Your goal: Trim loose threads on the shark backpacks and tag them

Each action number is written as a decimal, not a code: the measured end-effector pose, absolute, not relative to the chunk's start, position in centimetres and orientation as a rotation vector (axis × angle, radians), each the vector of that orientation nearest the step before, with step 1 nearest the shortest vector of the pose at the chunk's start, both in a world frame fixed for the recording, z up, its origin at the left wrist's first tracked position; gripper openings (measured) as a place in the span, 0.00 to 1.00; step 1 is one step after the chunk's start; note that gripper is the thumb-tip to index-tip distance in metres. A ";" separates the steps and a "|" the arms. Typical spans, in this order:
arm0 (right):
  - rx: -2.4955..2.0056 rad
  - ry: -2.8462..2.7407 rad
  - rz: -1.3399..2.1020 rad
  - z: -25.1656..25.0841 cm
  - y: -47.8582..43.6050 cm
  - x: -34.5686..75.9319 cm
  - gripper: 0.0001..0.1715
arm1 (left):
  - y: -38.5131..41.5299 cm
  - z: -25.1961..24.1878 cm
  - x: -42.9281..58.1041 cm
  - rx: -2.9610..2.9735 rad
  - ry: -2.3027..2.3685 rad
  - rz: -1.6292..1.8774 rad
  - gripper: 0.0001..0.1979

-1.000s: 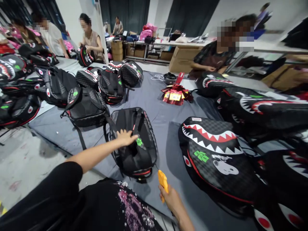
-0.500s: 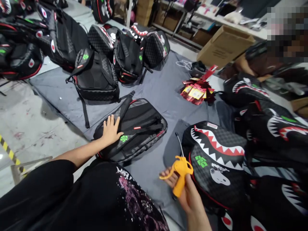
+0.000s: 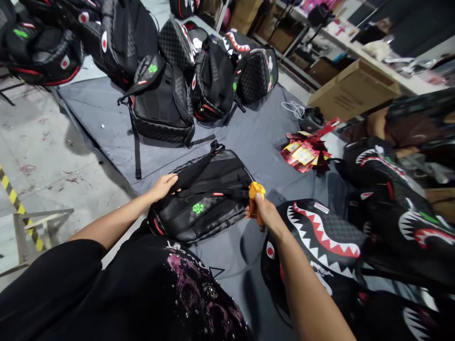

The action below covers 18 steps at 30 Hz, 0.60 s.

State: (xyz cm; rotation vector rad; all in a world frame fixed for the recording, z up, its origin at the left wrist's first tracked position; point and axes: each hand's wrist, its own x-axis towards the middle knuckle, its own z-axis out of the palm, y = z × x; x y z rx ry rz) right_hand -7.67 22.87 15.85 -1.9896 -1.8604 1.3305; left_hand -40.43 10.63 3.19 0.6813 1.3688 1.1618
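Note:
A black backpack (image 3: 213,215) with green patches lies strap side up on the grey cloth in front of me. My left hand (image 3: 164,187) is closed on a padded shoulder strap (image 3: 194,174) at the backpack's left side. In my right hand (image 3: 265,208) is a yellow air blow gun (image 3: 256,190), held at the backpack's right end. The gun's thin nozzle cannot be made out against the dark fabric. Just right of that hand lies another backpack (image 3: 320,232) with a printed shark mouth.
Several black backpacks (image 3: 159,111) stand at the far side of the grey cloth (image 3: 245,128). Red tags (image 3: 305,154) lie in a pile at the right, near a cardboard box (image 3: 355,90). More shark-mouth bags (image 3: 423,222) crowd the right edge. A person sits behind them.
My left hand went from lying flat on the backpack to gripping its strap. My right hand carried the blow gun up and forward to the backpack's right end. The view has shifted.

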 end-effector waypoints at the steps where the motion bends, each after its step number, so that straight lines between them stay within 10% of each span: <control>1: -2.031 -1.905 1.283 15.9 23.2 -8.1 0.31 | 10.8 2.9 -40.8 0.541 1.320 1.168 0.16; 14: -1.973 -2.196 1.619 16.3 22.3 -11.5 0.29 | 12.8 0.6 -42.5 0.121 1.229 1.060 0.12; 18: -2.140 -2.401 0.931 15.9 22.6 -12.9 0.26 | 13.0 0.2 -42.7 0.097 1.218 1.027 0.13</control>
